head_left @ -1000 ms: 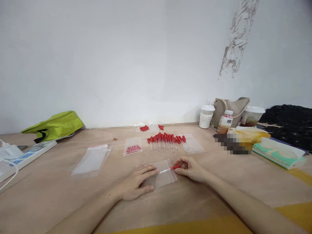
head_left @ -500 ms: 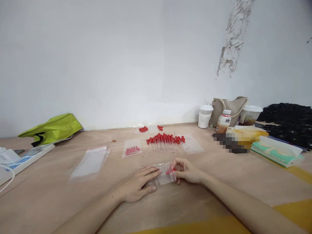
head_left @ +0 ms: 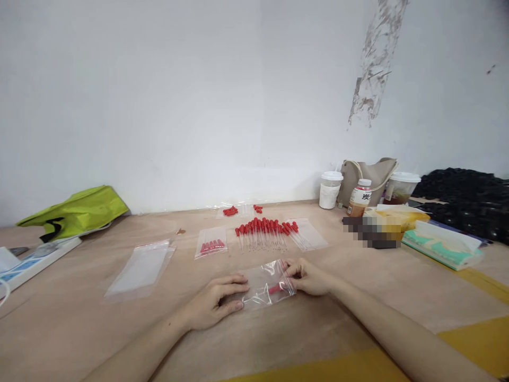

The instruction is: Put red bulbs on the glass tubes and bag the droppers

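A clear zip bag lies in front of me, its zip end turned to the right. Inside it, close to the zip, shows a red rubber bulb, apparently on a glass dropper. My right hand is closed on the zip end, with its fingertips partly behind the plastic. My left hand rests with fingers stretched and thumb apart, touching the bag's left edge. Beyond the hands, several red-bulbed glass droppers lie fanned in a row. Left of them is a zip bag containing several red bulbs.
Flat clear bags are stacked at left, near a power strip and a lime-green bag. More red bulbs lie by the wall. Cups, a bottle, a grey bag and a tissue pack stand at right.
My left hand has drawn back from the top of the bag to its left edge. My right fingers have shifted from the red bulb to the bag's zip end.
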Available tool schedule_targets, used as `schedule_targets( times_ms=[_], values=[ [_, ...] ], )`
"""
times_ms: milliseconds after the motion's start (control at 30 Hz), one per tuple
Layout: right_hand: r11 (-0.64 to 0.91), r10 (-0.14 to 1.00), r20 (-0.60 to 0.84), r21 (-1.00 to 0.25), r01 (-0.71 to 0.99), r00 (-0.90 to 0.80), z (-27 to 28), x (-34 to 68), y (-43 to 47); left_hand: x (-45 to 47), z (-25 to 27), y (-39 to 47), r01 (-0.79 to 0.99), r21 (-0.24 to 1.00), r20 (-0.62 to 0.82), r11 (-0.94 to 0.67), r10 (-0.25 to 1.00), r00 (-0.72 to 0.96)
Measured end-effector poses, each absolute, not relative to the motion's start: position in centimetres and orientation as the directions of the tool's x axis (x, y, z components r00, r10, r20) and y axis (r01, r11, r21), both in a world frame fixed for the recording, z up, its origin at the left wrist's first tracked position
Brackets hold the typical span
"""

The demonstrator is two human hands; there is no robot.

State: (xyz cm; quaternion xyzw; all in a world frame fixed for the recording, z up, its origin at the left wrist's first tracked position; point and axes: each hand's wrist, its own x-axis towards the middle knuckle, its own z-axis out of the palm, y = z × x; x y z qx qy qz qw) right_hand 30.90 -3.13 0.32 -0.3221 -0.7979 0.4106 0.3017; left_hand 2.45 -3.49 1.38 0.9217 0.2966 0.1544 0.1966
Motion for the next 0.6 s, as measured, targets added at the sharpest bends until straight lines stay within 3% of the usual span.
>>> schedule_targets(
  times_ms=[100, 167, 233, 400, 600],
  values=[
    [0.382, 0.81, 0.122, -0.851, 0.359, -0.573, 0.9, 33.0, -1.9, 2.5, 1.2, -3.4, 0.48, 0.445, 0.17, -0.756, 0.598, 0.784],
    [0.251, 0.939, 0.086, -0.834, 0.491, -0.333, 1.0, 34.6, 0.0, 2.5, 1.2, -3.3, 0.473, 0.448, 0.173, -0.758, 0.593, 0.786],
    [0.093, 0.989, 0.147, -0.758, 0.645, 0.03, 1.0, 36.2, 2.5, 2.4, 1.2, -3.3, 0.466, 0.453, 0.173, -0.76, 0.588, 0.791],
    [-0.15, 0.914, 0.161, -0.718, 0.679, 0.372, 0.9, 38.0, 8.5, 2.4, 1.3, -3.3, 0.471, 0.445, 0.131, -0.762, 0.576, 0.807],
    [-0.328, 0.875, 0.007, -0.727, 0.603, 0.485, 0.2, 37.2, 11.6, 2.4, 1.3, -3.4, 0.492, 0.422, 0.11, -0.761, 0.582, 0.806]
  ],
)
